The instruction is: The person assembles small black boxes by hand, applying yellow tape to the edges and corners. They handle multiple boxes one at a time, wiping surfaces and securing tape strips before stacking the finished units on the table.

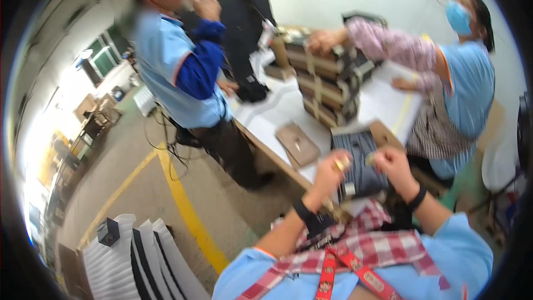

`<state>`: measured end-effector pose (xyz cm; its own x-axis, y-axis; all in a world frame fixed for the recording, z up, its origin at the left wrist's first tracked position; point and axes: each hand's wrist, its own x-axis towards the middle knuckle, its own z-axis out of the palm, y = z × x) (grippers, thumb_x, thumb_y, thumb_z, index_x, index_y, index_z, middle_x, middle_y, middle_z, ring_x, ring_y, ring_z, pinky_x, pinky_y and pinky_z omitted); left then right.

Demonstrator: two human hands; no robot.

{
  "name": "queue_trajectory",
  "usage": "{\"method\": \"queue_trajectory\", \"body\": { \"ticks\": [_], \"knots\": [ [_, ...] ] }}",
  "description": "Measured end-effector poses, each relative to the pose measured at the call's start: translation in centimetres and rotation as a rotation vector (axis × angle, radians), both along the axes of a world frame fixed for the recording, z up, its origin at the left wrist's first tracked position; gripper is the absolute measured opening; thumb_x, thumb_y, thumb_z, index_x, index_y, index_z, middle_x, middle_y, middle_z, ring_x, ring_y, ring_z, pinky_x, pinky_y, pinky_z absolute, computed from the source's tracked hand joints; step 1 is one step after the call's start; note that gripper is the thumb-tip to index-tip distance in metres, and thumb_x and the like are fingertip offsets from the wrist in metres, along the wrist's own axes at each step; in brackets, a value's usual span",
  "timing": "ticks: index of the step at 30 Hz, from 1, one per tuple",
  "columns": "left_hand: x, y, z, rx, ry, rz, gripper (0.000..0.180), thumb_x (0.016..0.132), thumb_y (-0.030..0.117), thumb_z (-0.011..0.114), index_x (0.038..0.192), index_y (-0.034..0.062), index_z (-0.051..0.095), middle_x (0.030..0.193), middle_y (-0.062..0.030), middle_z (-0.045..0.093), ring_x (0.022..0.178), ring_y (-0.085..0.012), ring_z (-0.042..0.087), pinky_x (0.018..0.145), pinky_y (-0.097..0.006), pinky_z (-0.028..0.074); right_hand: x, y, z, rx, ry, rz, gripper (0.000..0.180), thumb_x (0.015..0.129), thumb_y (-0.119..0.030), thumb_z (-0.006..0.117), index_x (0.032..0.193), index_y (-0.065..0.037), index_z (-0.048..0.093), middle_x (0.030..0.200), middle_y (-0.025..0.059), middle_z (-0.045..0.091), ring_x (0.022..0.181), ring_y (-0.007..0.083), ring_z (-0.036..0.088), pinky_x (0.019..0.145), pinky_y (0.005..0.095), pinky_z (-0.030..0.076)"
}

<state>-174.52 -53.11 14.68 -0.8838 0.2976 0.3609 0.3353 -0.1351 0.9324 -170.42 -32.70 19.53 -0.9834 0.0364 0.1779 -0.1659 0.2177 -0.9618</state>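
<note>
A: What's in your hands?

B: Your left hand (pixel 332 168) pinches a small gold-coloured piece (pixel 339 164), fingers closed on it. Your right hand (pixel 392 164) is closed around another small bit (pixel 371 159), too blurred to identify. Both sit just above the dark grey striped fabric item (pixel 360 161) at the near table (pixel 277 108) edge.

A: Around it?

B: A flat brown piece (pixel 298 143) lies just to the left on the table. Behind it is a stack of brown strapped boxes (pixel 327 80). A person in a blue top (pixel 466 78) on the right has one hand on the stack. Another person (pixel 177 66) stands at the far left side. A yellow floor line (pixel 183 200) runs below, with white folded sheets (pixel 139 261) lower left.
</note>
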Motion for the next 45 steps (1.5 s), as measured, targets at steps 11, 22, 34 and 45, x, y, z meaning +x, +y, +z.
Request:
{"method": "queue_trajectory", "body": {
  "ticks": [11, 22, 34, 45],
  "knots": [
    [-5.1, 1.7, 0.2, -0.352, 0.274, 0.171, 0.016, 0.079, 0.004, 0.056, 0.094, 0.003, 0.062, 0.085, -0.0157, 0.064, 0.079, -0.0308, 0.062, 0.069, -0.032, 0.048, 0.6, -3.6, -2.3, 0.939, 0.57, 0.131, 0.005, 0.071, -0.007, 0.06, 0.07, -0.005, 0.056, 0.074, 0.0105, 0.054, 0.07, 0.0277, 0.057, 0.063, 0.0376, 0.048],
    [-4.4, 2.9, -1.9, -0.611, 0.524, 0.341, 0.019, 0.071, 0.005, 0.06, 0.088, 0.0126, 0.061, 0.08, -0.0072, 0.055, 0.075, -0.0294, 0.058, 0.063, -0.039, 0.047, 1.5, -4.6, -2.5, 0.753, 0.367, 0.116, 0.008, 0.079, -0.008, 0.056, 0.077, -0.001, 0.058, 0.077, 0.0143, 0.055, 0.071, 0.0326, 0.057, 0.063, 0.0395, 0.046],
    [-4.7, 2.7, -2.3, -0.589, 0.479, 0.335, 0.014, 0.075, 0.01, 0.058, 0.089, 0.0105, 0.062, 0.081, -0.01, 0.056, 0.076, -0.0316, 0.058, 0.065, -0.041, 0.046, -0.4, -3.4, -2.0, 0.694, 0.229, 0.172, 0.009, 0.08, -0.008, 0.057, 0.08, 0.0, 0.059, 0.075, 0.0138, 0.058, 0.069, 0.0282, 0.058, 0.061, 0.0364, 0.045],
    [-4.4, 3.2, -1.9, -0.54, 0.427, 0.299, 0.014, 0.077, 0.006, 0.056, 0.09, 0.0091, 0.06, 0.08, -0.0107, 0.056, 0.076, -0.0336, 0.057, 0.064, -0.041, 0.046, 0.7, -3.7, -4.1, 0.753, 0.318, 0.395, 0.005, 0.08, -0.007, 0.054, 0.08, -0.003, 0.051, 0.079, 0.0167, 0.055, 0.071, 0.0372, 0.056, 0.062, 0.0444, 0.045]
  ]
}}
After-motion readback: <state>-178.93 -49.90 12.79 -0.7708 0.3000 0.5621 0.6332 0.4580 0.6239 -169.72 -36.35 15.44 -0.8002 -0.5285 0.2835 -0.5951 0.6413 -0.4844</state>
